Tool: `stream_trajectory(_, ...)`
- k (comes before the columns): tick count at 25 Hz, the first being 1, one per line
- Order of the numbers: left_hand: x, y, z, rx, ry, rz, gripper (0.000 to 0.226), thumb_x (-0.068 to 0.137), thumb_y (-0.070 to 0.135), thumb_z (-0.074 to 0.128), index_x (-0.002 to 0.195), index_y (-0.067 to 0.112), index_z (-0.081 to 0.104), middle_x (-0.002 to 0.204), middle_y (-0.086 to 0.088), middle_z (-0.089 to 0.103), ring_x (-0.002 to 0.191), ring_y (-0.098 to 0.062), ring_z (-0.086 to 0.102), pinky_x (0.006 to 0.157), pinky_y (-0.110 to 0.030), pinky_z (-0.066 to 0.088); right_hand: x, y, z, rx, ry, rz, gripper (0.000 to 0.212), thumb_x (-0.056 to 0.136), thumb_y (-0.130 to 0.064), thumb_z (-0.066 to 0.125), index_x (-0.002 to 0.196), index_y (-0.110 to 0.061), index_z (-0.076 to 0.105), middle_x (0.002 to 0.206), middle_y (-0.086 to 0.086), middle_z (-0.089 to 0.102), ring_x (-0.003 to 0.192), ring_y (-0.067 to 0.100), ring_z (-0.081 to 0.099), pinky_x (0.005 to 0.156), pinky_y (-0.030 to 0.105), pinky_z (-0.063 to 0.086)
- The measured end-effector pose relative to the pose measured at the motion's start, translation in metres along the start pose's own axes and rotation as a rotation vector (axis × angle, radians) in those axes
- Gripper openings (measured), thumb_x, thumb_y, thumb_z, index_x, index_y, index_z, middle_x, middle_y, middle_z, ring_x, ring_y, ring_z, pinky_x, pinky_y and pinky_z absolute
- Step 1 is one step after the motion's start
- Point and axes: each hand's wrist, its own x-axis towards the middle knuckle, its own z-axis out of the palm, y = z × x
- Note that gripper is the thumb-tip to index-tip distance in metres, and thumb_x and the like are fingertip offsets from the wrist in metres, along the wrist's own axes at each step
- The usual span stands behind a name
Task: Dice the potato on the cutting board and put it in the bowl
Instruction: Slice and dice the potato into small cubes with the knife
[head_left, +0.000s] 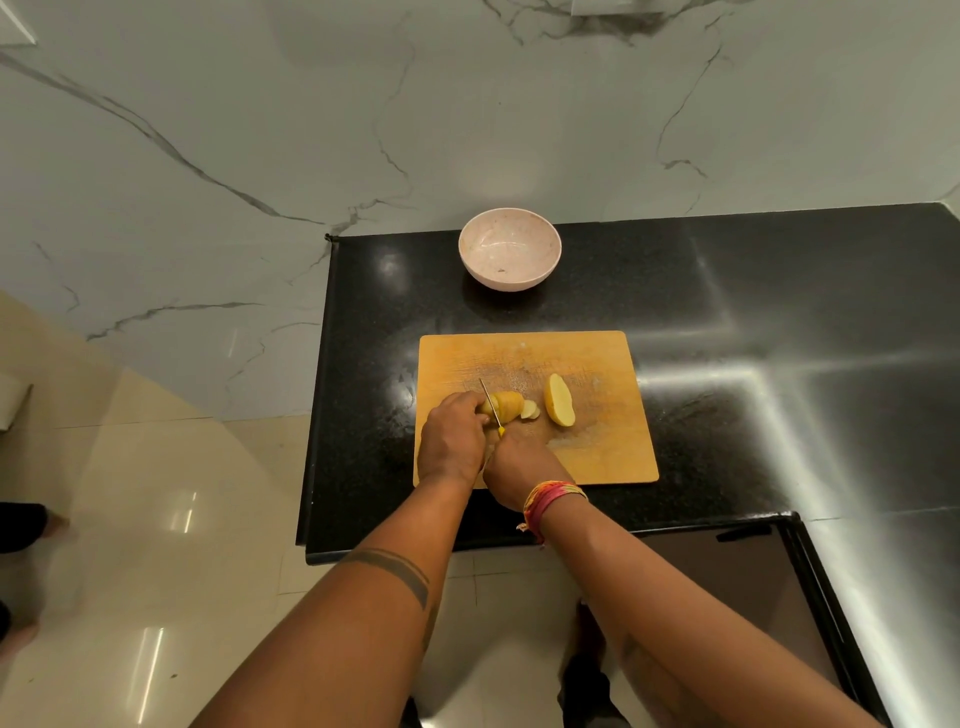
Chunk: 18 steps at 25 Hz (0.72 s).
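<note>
On the wooden cutting board (587, 358) lies a yellow potato half (508, 403), skin side up. My left hand (451, 437) holds it at its left end. A thin knife (490, 404) with a yellow handle crosses the potato, and my right hand (522, 467) grips that handle. Just right of the blade lie one or two cut slices (530, 410). The other potato half (559, 400) rests cut face up further right. A pale pink bowl (509, 254) stands empty behind the board.
The board sits on a black granite counter (753, 338) whose left edge drops to a tiled floor (130, 519). A marble wall rises behind the bowl. A dark cabinet front lies below the counter at the right.
</note>
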Motion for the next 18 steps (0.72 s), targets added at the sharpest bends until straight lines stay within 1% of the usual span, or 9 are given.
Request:
stream_trajectory(2,0.000,0.001,0.000,0.007,0.008,-0.017,0.024,0.094,0.012,0.066,0.117,0.019,0.071,0.115,-0.002,0.068,0.103,-0.021,0.062,0.089,-0.034,0.051,-0.014,0.008,0.011,0.033,-0.020,0.060,0.022,0.099,-0.004,0.044,0.116,0.000,0.056,0.109,0.020,0.061,0.100,0.036,0.063,0.079,0.040,0.049)
stream_trajectory(4,-0.001,0.002,0.001,0.010,0.017,-0.031,0.025,0.095,0.013,0.066,0.119,0.020,0.071,0.115,0.001,0.067,0.102,-0.019,0.060,0.085,-0.030,0.048,-0.033,0.021,0.031,0.083,-0.009,0.170,0.016,0.102,-0.015,0.043,0.110,-0.005,0.052,0.096,0.013,0.062,0.087,0.030,0.065,0.073,0.038,0.051)
stream_trajectory(5,-0.001,0.002,0.001,0.009,0.017,-0.034,0.026,0.095,0.014,0.066,0.119,0.021,0.070,0.115,0.002,0.066,0.102,-0.018,0.060,0.084,-0.028,0.046,-0.043,0.027,0.039,0.101,0.005,0.208,0.018,0.104,-0.020,0.040,0.110,-0.007,0.052,0.092,0.010,0.063,0.081,0.027,0.065,0.068,0.037,0.051)
stream_trajectory(7,-0.002,0.001,0.001,0.000,0.014,-0.032,0.028,0.095,0.014,0.066,0.121,0.021,0.070,0.118,0.003,0.063,0.104,-0.018,0.059,0.086,-0.028,0.047,-0.058,0.035,0.048,0.122,0.030,0.214,0.022,0.107,-0.027,0.035,0.109,-0.011,0.050,0.088,0.007,0.064,0.074,0.025,0.065,0.063,0.037,0.050)
stream_trajectory(9,-0.004,-0.001,0.000,-0.007,0.025,-0.033,0.028,0.094,0.014,0.067,0.120,0.022,0.069,0.118,0.003,0.064,0.105,-0.017,0.060,0.088,-0.030,0.050,-0.063,0.035,0.043,0.142,0.092,0.177,0.020,0.107,-0.028,0.034,0.106,-0.014,0.048,0.085,0.007,0.063,0.071,0.026,0.064,0.061,0.038,0.049)
stream_trajectory(12,-0.006,-0.003,0.001,-0.011,0.039,-0.046,0.024,0.095,0.012,0.064,0.116,0.022,0.069,0.114,0.003,0.066,0.101,-0.018,0.061,0.086,-0.034,0.052,-0.048,0.023,0.029,0.177,0.151,0.147,0.018,0.106,-0.025,0.035,0.106,-0.014,0.049,0.086,0.009,0.064,0.073,0.026,0.064,0.064,0.039,0.051)
stream_trajectory(14,-0.007,-0.004,0.002,-0.017,0.045,-0.038,0.023,0.095,0.011,0.063,0.116,0.021,0.070,0.113,0.002,0.066,0.100,-0.019,0.061,0.085,-0.035,0.052,-0.034,0.013,0.023,0.172,0.125,0.136,0.020,0.105,-0.022,0.036,0.111,-0.010,0.051,0.094,0.015,0.067,0.081,0.031,0.065,0.069,0.040,0.052)
stream_trajectory(16,-0.006,-0.005,0.002,-0.017,0.048,-0.031,0.024,0.095,0.011,0.063,0.116,0.020,0.070,0.112,0.001,0.067,0.101,-0.020,0.061,0.086,-0.036,0.053,-0.025,0.007,0.018,0.143,0.099,0.101,0.021,0.103,-0.016,0.038,0.113,-0.005,0.052,0.100,0.021,0.067,0.087,0.036,0.065,0.068,0.038,0.048)
stream_trajectory(18,-0.005,-0.006,0.003,-0.016,0.042,-0.025,0.024,0.095,0.011,0.064,0.116,0.020,0.070,0.113,0.000,0.067,0.102,-0.020,0.062,0.087,-0.037,0.053,-0.021,0.005,0.011,0.096,0.074,0.080,0.021,0.102,-0.012,0.039,0.112,-0.002,0.054,0.103,0.023,0.066,0.091,0.038,0.064,0.069,0.037,0.044)
